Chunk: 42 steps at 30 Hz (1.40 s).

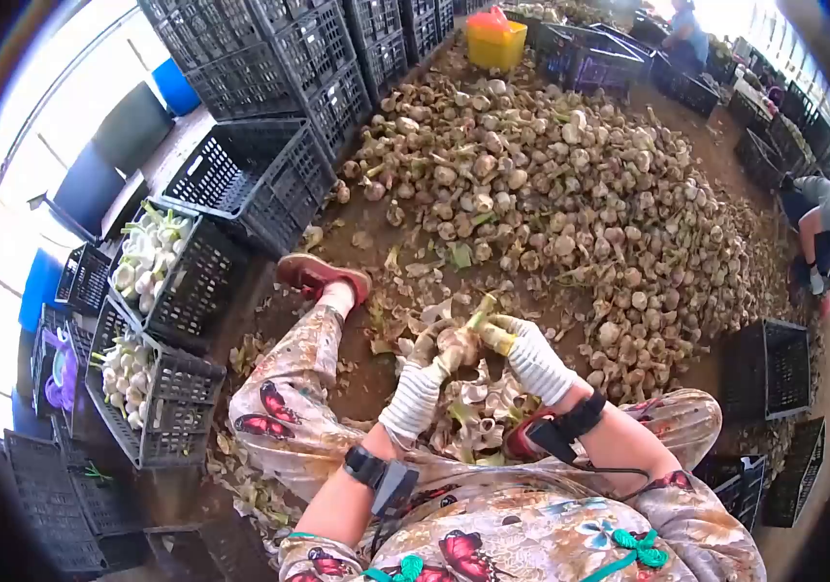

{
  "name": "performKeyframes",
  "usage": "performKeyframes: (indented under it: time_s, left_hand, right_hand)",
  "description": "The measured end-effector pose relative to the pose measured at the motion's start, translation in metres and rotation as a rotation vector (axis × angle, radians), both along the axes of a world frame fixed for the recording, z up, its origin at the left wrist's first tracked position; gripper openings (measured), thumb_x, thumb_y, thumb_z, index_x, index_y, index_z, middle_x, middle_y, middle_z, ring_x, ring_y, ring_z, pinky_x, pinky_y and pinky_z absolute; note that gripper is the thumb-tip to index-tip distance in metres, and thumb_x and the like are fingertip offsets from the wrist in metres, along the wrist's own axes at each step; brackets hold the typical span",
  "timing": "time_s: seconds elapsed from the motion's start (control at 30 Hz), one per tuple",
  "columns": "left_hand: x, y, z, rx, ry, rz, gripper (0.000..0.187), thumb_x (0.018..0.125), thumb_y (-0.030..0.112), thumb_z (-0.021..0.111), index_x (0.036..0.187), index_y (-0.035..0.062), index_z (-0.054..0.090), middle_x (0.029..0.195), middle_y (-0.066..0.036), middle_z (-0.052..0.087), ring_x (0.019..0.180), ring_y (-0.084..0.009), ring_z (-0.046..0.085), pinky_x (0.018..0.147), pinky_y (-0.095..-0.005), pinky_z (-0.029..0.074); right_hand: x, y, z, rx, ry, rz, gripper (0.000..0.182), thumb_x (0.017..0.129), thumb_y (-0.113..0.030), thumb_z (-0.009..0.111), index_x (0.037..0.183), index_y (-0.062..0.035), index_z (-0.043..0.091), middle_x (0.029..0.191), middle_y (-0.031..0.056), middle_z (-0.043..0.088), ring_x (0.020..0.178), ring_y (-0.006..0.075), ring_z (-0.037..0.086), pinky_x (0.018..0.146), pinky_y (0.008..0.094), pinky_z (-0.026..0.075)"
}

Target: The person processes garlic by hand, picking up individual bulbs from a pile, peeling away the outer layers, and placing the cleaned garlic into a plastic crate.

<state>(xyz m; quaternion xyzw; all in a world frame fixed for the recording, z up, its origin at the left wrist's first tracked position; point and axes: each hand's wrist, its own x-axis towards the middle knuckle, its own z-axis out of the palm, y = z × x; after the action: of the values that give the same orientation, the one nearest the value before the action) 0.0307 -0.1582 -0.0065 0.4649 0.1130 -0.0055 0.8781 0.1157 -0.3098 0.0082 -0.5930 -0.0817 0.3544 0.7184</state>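
In front of my lap a garlic bulb [457, 341] is held between both hands, its pale green stem [481, 312] pointing up. My left hand [417, 383], in a white ribbed glove, is closed around the bulb's left side. My right hand [523, 349], gloved the same way, has its fingers closed at the bulb's right side near the stem. The fingers partly cover the bulb. Loose peeled skins [478, 412] lie on the ground below, between my legs.
A big heap of garlic bulbs [570, 204] spreads ahead. Black crates holding cleaned white garlic [129, 378] stand at left, near stacked crates [240, 58]. A yellow bucket [495, 44] stands behind the heap. Another crate [774, 369] and a bending person [827, 218] are at right.
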Motion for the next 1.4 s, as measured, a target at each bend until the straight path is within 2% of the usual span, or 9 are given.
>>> performKeyframes:
  time_s: [0.43, 0.57, 0.7, 0.8, 0.9, 1.03, 1.13, 1.23, 1.4]
  left_hand:
    - [0.003, 0.001, 0.0, -0.41, 0.055, -0.144, 0.048, 0.084, 0.016, 0.061, 0.125, 0.0049, 0.04, 0.096, -0.004, 0.055, 0.089, -0.0148, 0.052, 0.083, -0.0289, 0.046]
    - [0.005, -0.016, -0.007, 0.488, -0.281, 0.265, 0.056, 0.082, 0.017, 0.064, 0.129, 0.0064, 0.034, 0.093, -0.005, 0.055, 0.082, -0.0162, 0.057, 0.072, -0.0313, 0.052]
    - [0.003, 0.016, 0.009, -0.136, -0.113, -0.155, 0.043, 0.086, 0.041, 0.057, 0.11, 0.0048, 0.056, 0.092, -0.003, 0.06, 0.08, -0.0115, 0.056, 0.068, -0.0247, 0.048]
    - [0.004, 0.027, 0.0, -0.369, 0.116, -0.121, 0.048, 0.086, 0.046, 0.053, 0.11, 0.0048, 0.056, 0.095, -0.007, 0.063, 0.077, -0.0141, 0.059, 0.06, -0.0258, 0.049]
    - [0.01, 0.03, -0.012, -0.166, 0.189, -0.165, 0.053, 0.086, 0.044, 0.055, 0.125, 0.008, 0.047, 0.11, -0.009, 0.058, 0.089, -0.0155, 0.058, 0.069, -0.0269, 0.052]
    - [-0.002, 0.005, -0.026, 0.635, -0.112, 0.229, 0.058, 0.083, 0.009, 0.064, 0.133, 0.0071, 0.036, 0.115, -0.006, 0.052, 0.102, -0.0132, 0.051, 0.088, -0.0278, 0.045]
    - [-0.004, 0.014, -0.008, 0.47, -0.089, 0.135, 0.055, 0.079, 0.008, 0.066, 0.128, 0.005, 0.041, 0.112, -0.006, 0.053, 0.101, -0.0138, 0.052, 0.088, -0.028, 0.046]
    - [-0.009, 0.044, 0.024, 0.007, -0.014, -0.187, 0.065, 0.072, 0.017, 0.076, 0.126, 0.0046, 0.044, 0.115, -0.007, 0.055, 0.102, -0.0168, 0.056, 0.087, -0.0292, 0.048]
    - [0.001, 0.044, 0.031, -0.163, -0.044, -0.117, 0.068, 0.071, 0.024, 0.078, 0.127, 0.0048, 0.044, 0.116, -0.008, 0.055, 0.107, -0.0183, 0.054, 0.091, -0.0305, 0.046]
  right_hand:
    - [-0.009, 0.001, 0.007, 0.07, 0.006, -0.028, 0.015, 0.089, -0.018, 0.06, 0.096, -0.0048, 0.063, 0.078, -0.0013, 0.062, 0.061, 0.005, 0.055, 0.054, 0.0199, 0.045]
    - [-0.008, 0.003, -0.001, -0.097, -0.145, -0.044, 0.017, 0.089, -0.011, 0.059, 0.103, -0.0024, 0.062, 0.09, 0.0005, 0.063, 0.082, 0.0066, 0.055, 0.072, 0.0214, 0.047]
    - [-0.009, 0.01, 0.0, -0.029, -0.225, -0.039, 0.016, 0.09, -0.008, 0.058, 0.104, -0.0021, 0.061, 0.09, -0.0021, 0.062, 0.082, 0.0058, 0.053, 0.072, 0.0197, 0.046]
    - [-0.01, 0.012, -0.001, 0.031, -0.102, -0.05, 0.017, 0.089, -0.01, 0.06, 0.104, -0.003, 0.062, 0.091, -0.0042, 0.061, 0.081, 0.0041, 0.052, 0.072, 0.0192, 0.044]
    - [-0.013, 0.009, 0.005, 0.02, 0.016, -0.081, 0.023, 0.09, -0.011, 0.058, 0.112, -0.0036, 0.059, 0.095, -0.0028, 0.062, 0.086, 0.0058, 0.054, 0.077, 0.0208, 0.044]
    - [-0.017, 0.009, -0.013, -0.073, -0.167, -0.093, 0.026, 0.09, -0.009, 0.057, 0.115, -0.0022, 0.058, 0.097, -0.0016, 0.063, 0.087, 0.0058, 0.054, 0.078, 0.0216, 0.045]
    - [-0.014, 0.006, -0.009, -0.073, -0.289, 0.0, 0.025, 0.089, -0.009, 0.058, 0.112, 0.0002, 0.059, 0.098, -0.0004, 0.063, 0.086, 0.0056, 0.053, 0.079, 0.0203, 0.044]
    - [-0.008, -0.007, 0.014, 0.122, 0.11, 0.035, 0.02, 0.089, -0.012, 0.057, 0.106, -0.0016, 0.061, 0.093, 0.0014, 0.064, 0.083, 0.0086, 0.058, 0.076, 0.0221, 0.047]
    - [-0.009, 0.003, 0.016, 0.12, 0.014, -0.021, 0.029, 0.088, -0.014, 0.061, 0.113, 0.0008, 0.059, 0.097, 0.001, 0.063, 0.086, 0.0056, 0.056, 0.076, 0.0215, 0.046]
